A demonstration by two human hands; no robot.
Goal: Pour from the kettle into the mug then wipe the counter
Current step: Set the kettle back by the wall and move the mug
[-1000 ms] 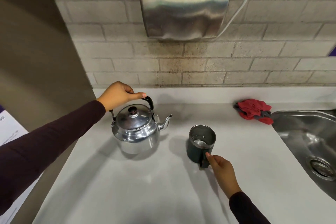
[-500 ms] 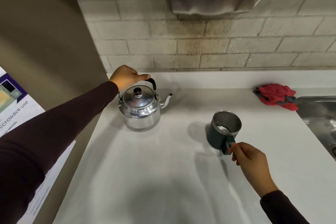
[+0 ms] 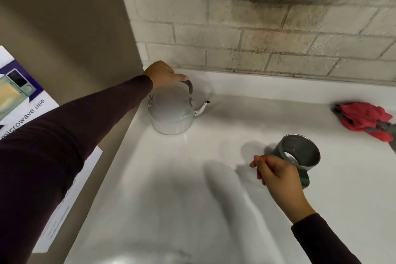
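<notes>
- Kettle (image 3: 171, 111) sits at the back left of the desk (image 3: 171, 199), left hand (image 3: 161, 73) wrapped round its handle.
- Mug (image 3: 300, 154), gripped by the right hand (image 3: 276, 173), looks lifted and tilted; pouring like this could splash.
- Red cloth (image 3: 364, 120) waits far right.

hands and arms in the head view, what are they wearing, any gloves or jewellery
Both arms wear long, close-fitting sleeves in a dark maroon, plain with no print or logo visible. The left sleeve ends at the wrist, as does the right sleeve. The left hand and right hand are bare: no gloves, and no rings, watch or bracelet can be seen. The fingers look uncovered too.
</notes>
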